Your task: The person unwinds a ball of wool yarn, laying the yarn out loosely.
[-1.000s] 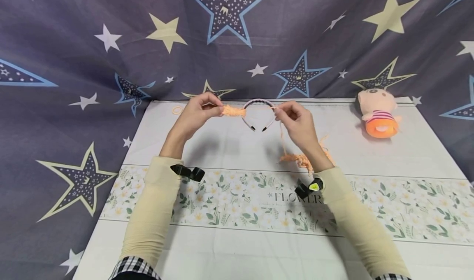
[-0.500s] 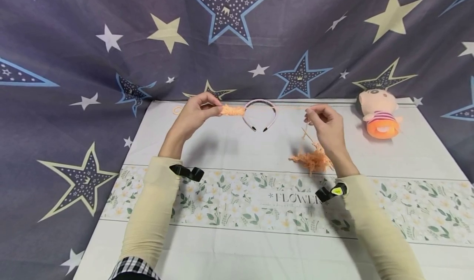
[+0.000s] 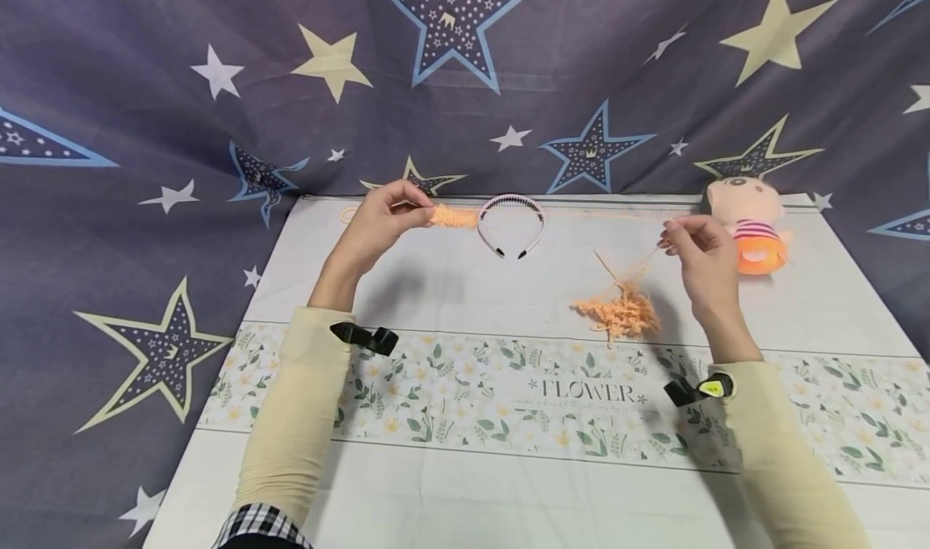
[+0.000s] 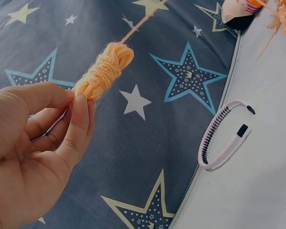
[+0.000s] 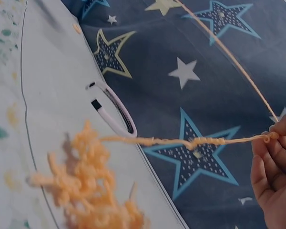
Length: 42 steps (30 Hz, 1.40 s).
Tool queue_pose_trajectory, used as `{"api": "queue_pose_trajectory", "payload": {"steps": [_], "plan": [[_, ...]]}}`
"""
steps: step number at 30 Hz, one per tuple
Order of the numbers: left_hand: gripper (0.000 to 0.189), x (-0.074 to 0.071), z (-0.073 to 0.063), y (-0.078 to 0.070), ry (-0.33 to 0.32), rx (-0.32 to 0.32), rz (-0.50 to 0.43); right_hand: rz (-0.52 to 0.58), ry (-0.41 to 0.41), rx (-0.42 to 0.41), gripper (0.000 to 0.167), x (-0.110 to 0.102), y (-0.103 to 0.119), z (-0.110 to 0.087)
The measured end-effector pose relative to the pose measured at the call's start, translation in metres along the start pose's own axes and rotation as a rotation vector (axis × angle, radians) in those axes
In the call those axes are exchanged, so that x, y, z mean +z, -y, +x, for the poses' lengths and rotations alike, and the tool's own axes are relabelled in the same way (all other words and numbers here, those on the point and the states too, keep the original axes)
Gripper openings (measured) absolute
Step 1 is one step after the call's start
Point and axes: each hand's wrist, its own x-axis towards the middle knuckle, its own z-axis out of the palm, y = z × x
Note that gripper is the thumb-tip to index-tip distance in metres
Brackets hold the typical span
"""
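My left hand (image 3: pixel 378 222) pinches one end of a small wound bundle of orange yarn (image 4: pixel 105 71) between thumb and fingertips, held up above the table's back part. From the bundle's far end a single yarn strand (image 5: pixel 229 55) runs across to my right hand (image 3: pixel 703 266), whose thumb and fingertips pinch it. Another length of yarn, kinked and curly, drops from the right fingertips to a loose tangled heap of orange yarn (image 3: pixel 621 313) on the table. Between the hands, behind the strand, lies a pale pink headband (image 3: pixel 511 200) with dark teeth and black tips.
A plush toy (image 3: pixel 756 230) with an orange base and striped top is at the back right, partly behind my right hand. A small orange ring (image 3: pixel 349 215) lies at the back left. A star-patterned curtain (image 3: pixel 465 121) hangs along the table's back edge.
My right hand has moved far to the right, drawing the strand out longer between the hands. The tangled heap has come into full view. My left hand stays nearly still with the bundle.
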Motion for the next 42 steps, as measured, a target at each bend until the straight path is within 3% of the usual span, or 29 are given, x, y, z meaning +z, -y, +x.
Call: {"api": "queue_pose_trajectory", "payload": {"steps": [6, 11, 18, 24, 33, 38, 42], "plan": [[0.006, 0.0, -0.001, -0.001, -0.001, -0.002, 0.012, -0.053, -0.072, 0.035, 0.01, -0.019, -0.002, 0.0], [0.009, -0.001, 0.0, 0.0, -0.013, 0.003, 0.008, -0.102, -0.135, 0.07, 0.006, -0.036, -0.002, 0.0], [0.009, -0.005, -0.001, 0.001, -0.025, -0.005, -0.001, 0.015, -0.206, 0.108, 0.005, -0.056, 0.0, 0.0], [0.009, -0.008, -0.002, 0.001, -0.035, -0.017, 0.021, -0.049, -0.292, 0.121, 0.005, -0.072, -0.001, 0.0], [0.011, -0.011, -0.004, 0.0, -0.043, -0.029, 0.02, 0.071, -0.41, 0.165, 0.006, -0.094, 0.003, 0.001], [0.011, -0.012, -0.003, 0.0, -0.041, -0.035, 0.021, -0.074, -0.363, 0.236, 0.009, -0.1, -0.002, -0.003], [0.01, -0.01, -0.002, 0.0, -0.037, -0.034, 0.017, -0.347, -0.163, 0.302, 0.008, -0.102, -0.007, -0.007]]}}
